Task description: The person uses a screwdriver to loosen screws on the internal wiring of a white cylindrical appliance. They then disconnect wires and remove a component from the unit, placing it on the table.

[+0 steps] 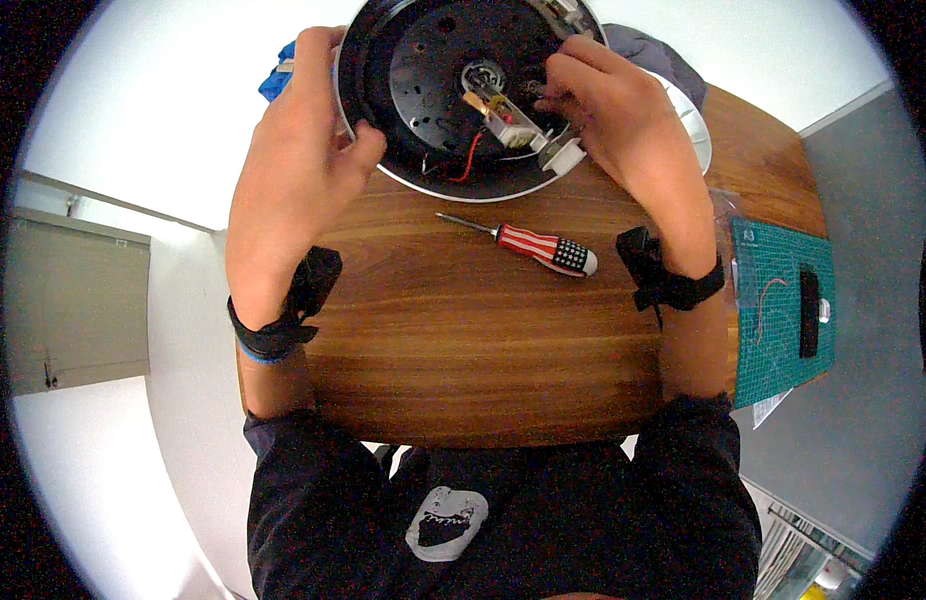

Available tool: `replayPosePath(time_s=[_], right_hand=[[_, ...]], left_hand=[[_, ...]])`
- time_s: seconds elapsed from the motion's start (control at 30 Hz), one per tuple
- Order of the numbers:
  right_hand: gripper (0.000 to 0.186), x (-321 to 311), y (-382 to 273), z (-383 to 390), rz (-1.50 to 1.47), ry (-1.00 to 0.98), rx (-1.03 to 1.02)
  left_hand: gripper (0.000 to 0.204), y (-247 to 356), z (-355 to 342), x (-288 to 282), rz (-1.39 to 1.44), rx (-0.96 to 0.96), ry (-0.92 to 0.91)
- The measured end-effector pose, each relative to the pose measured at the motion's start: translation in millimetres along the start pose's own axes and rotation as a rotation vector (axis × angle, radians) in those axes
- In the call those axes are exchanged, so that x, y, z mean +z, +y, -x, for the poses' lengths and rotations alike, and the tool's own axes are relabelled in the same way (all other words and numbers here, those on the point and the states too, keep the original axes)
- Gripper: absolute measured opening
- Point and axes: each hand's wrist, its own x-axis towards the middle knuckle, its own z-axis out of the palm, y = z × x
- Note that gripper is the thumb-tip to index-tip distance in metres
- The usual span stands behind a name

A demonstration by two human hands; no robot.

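A round black housing [418,90] with a pale rim is tilted up at the far side of the table. My left hand [318,130] grips its left rim, thumb on the near side and fingers behind. Inside the housing sit a whitish bracket [513,130] with small parts on it and a thin red wire [472,157]. My right hand [613,110] reaches over the right part of the housing, fingertips pinched together beside the bracket; what they hold, if anything, is hidden. Nearer to me a screwdriver [543,247] with a red, white and black handle lies on the wood.
The wooden table [463,340] carries a green cutting mat [778,330] on the right, with a black oblong object [809,312] and a loose reddish wire [768,295] on it. A white round cover [690,125] and dark cloth [653,55] lie behind my right hand. Something blue [273,82] shows behind my left.
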Motion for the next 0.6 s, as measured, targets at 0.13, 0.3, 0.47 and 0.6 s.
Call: replayPosePath(time_s=[0.13,0.3,0.47,0.6], right_hand=[[0.024,8.3,2.8,0.2,-0.011,0.030,0.068],[0.021,8.3,5.6,0.4,-0.036,0.058,0.119],[0.019,5.8,0.8,-3.8,0.002,0.040,0.153],[0.016,5.3,-6.2,-4.7,-0.043,0.075,0.208]], left_hand=[[0.063,-4.7,-1.3,2.4,-0.008,0.065,0.047],[0.062,-2.3,-0.7,6.5,0.024,0.101,0.097],[0.064,-2.0,-0.4,0.8,-0.021,0.026,0.011],[0.063,-2.1,-1.9,1.0,-0.036,0.058,0.035]])
